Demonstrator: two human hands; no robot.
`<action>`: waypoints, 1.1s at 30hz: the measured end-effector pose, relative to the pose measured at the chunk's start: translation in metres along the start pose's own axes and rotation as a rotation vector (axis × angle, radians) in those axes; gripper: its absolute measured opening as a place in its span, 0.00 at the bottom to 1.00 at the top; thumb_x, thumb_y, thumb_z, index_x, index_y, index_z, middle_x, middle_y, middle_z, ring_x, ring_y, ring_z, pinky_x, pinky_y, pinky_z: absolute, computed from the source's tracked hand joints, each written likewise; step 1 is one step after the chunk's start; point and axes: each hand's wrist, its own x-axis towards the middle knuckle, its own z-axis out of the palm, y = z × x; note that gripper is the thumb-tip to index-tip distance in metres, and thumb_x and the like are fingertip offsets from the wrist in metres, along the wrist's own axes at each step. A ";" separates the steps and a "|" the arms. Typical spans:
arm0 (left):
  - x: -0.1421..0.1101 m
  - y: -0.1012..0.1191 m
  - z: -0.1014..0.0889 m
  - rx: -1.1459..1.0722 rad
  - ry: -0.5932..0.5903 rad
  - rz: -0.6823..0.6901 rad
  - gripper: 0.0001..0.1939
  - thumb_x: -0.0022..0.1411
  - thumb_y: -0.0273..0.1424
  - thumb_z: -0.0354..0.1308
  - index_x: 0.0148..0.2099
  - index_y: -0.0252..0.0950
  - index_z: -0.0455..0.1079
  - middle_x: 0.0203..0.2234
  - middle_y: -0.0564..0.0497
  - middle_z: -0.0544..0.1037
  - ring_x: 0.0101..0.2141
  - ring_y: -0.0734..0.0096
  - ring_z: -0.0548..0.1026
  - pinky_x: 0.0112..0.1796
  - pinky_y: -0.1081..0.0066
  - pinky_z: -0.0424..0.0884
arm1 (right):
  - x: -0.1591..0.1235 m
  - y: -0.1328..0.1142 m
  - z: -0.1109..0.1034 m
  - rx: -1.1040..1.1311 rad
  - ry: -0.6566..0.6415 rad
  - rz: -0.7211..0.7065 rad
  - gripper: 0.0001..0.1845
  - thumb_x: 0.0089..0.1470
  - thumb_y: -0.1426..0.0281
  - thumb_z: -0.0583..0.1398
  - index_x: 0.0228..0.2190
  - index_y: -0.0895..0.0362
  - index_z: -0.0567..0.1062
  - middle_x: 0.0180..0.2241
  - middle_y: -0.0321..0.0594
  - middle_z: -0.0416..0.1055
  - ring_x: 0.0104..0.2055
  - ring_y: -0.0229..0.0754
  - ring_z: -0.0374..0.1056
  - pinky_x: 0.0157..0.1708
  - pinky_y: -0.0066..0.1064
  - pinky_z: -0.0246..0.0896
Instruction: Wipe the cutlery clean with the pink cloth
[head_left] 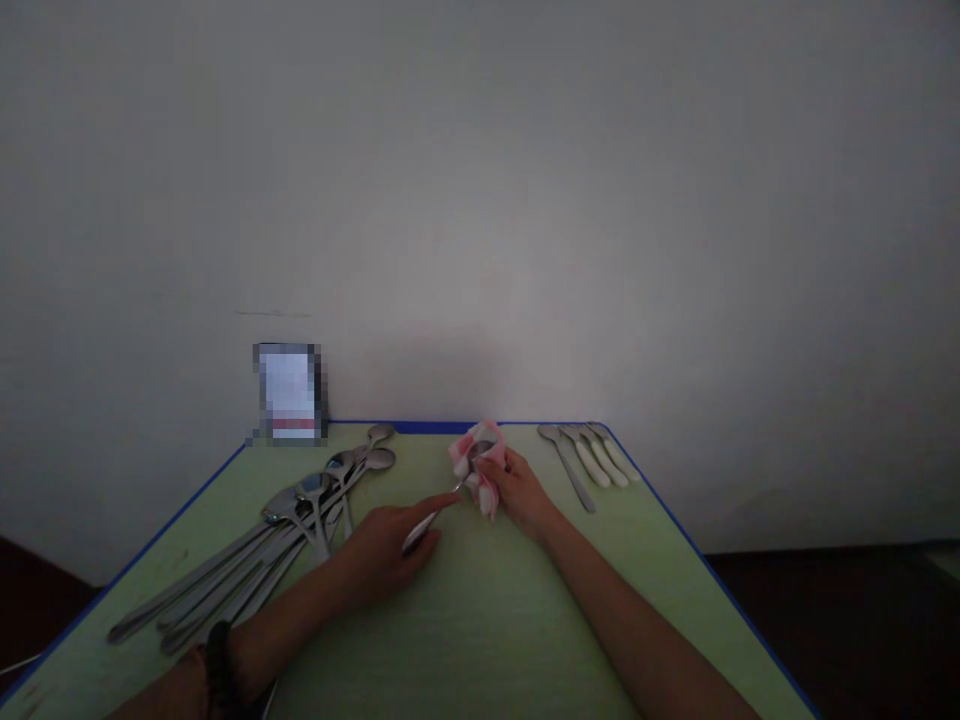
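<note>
My left hand (397,548) grips the handle of a metal spoon (421,532), index finger stretched along it. The spoon's head points up and to the right, into a pink and white cloth (487,498). Fingers of my right hand (521,485) are closed on that cloth, which is bunched around the spoon's bowl. Part of the bowl shows between the folds; the rest is covered. Left of my left hand lies a loose pile of long-handled metal spoons (247,560), their bowls toward the back of the table.
At the back right of the green table (480,640) lie a metal spoon (574,470) and several pieces of cutlery with white handles (596,465), side by side. A blurred-out upright screen (291,392) stands at the back left. A plain wall (480,220) rises behind the table's blue edge.
</note>
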 end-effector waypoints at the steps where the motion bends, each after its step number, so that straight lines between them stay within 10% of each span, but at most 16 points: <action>1: 0.000 0.000 0.000 -0.008 -0.003 0.006 0.21 0.61 0.31 0.45 0.56 0.40 0.63 0.26 0.52 0.77 0.25 0.71 0.72 0.30 0.75 0.64 | 0.000 0.000 0.000 -0.001 -0.002 0.005 0.14 0.43 0.62 0.63 0.32 0.59 0.72 0.25 0.37 0.69 0.25 0.35 0.60 0.24 0.25 0.56; 9: 0.001 -0.002 0.003 -0.085 -0.038 0.031 0.14 0.60 0.31 0.47 0.42 0.40 0.73 0.28 0.52 0.79 0.28 0.72 0.74 0.34 0.76 0.66 | 0.004 0.004 -0.003 -0.087 0.004 -0.035 0.13 0.45 0.62 0.61 0.31 0.58 0.72 0.25 0.38 0.70 0.25 0.36 0.61 0.25 0.27 0.56; 33: -0.003 -0.003 0.008 0.047 -0.046 0.034 0.13 0.61 0.30 0.46 0.41 0.40 0.71 0.21 0.56 0.73 0.21 0.75 0.69 0.28 0.77 0.60 | 0.000 0.000 0.001 -0.477 0.170 -0.171 0.14 0.49 0.60 0.56 0.25 0.59 0.72 0.24 0.38 0.70 0.26 0.38 0.62 0.26 0.28 0.56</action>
